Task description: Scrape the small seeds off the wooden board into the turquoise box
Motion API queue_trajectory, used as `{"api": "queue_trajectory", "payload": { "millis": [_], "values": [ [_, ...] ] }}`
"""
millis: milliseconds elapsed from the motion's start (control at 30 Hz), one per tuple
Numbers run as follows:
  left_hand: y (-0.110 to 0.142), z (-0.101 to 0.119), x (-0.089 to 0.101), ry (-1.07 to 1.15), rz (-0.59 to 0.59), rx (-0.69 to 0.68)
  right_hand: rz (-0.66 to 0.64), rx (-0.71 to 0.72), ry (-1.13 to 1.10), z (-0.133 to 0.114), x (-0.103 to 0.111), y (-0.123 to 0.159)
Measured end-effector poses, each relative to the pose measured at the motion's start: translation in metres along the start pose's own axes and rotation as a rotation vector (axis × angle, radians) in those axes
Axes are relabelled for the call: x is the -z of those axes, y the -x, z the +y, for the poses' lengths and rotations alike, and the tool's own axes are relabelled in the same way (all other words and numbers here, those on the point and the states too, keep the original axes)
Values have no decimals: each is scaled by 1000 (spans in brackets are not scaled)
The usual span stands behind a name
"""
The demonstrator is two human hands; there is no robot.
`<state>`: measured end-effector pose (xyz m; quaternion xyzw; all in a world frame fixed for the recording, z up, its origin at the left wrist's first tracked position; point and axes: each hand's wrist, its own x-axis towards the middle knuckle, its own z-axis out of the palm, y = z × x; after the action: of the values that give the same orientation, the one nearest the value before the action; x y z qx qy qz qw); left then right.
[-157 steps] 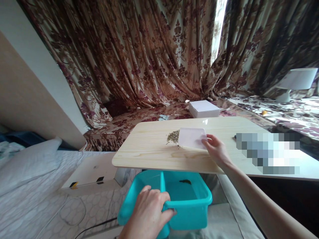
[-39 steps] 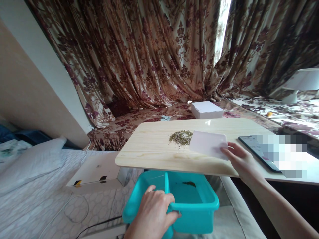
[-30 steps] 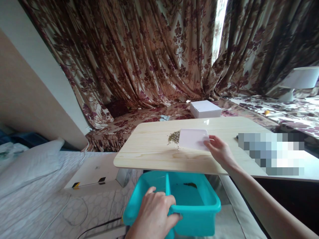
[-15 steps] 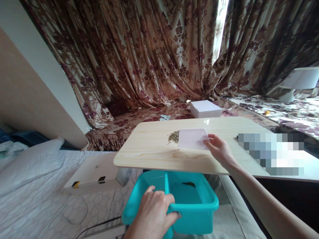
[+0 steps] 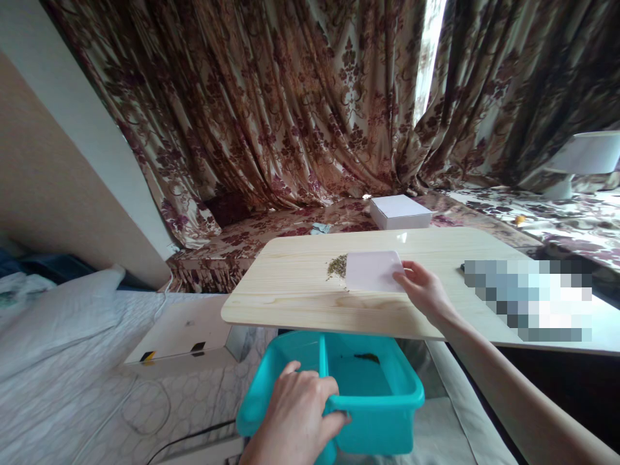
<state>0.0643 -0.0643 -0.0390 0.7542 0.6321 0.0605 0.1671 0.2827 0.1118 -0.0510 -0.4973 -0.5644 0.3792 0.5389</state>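
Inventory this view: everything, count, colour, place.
wooden table: 1, pale, centre
loose bits: 1 heap, greenish, on table
sheet: 1, whitish, by heap
bin: 1, turquoise, below table
dark patch: 1, brownish, in bin
pixelated item: 1, unclear, table right
boxes: 2, white, behind table, on bed
bed: 1, whitish, left
pillow: 1, pale, left
cloth: 1, bluish, behind table
lamp: 1, white, right
small item: 1, orange, right
curtains: uncounted, brown floral, back
cables: several, white, black, left
left hand: 1, gripping bin
right hand: 1, holding sheet

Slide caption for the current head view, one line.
The right hand holds a pale sheet by small grains on a tabletop; the left hand grips a teal bin.
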Motion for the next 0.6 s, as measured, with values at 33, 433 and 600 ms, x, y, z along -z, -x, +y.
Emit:
{"api": "queue_trajectory", "payload": {
  "millis": [33,433,600],
  "values": [
    [0,0,0,-2,-1,1,2,-5,-4,-1,1,1],
    [1,-6,-1,5,30,6,19,-35,-1,0,3,5],
    [2,-7,-1,5,33,5,29,-3,-3,-3,-3,1]
  ]
}}
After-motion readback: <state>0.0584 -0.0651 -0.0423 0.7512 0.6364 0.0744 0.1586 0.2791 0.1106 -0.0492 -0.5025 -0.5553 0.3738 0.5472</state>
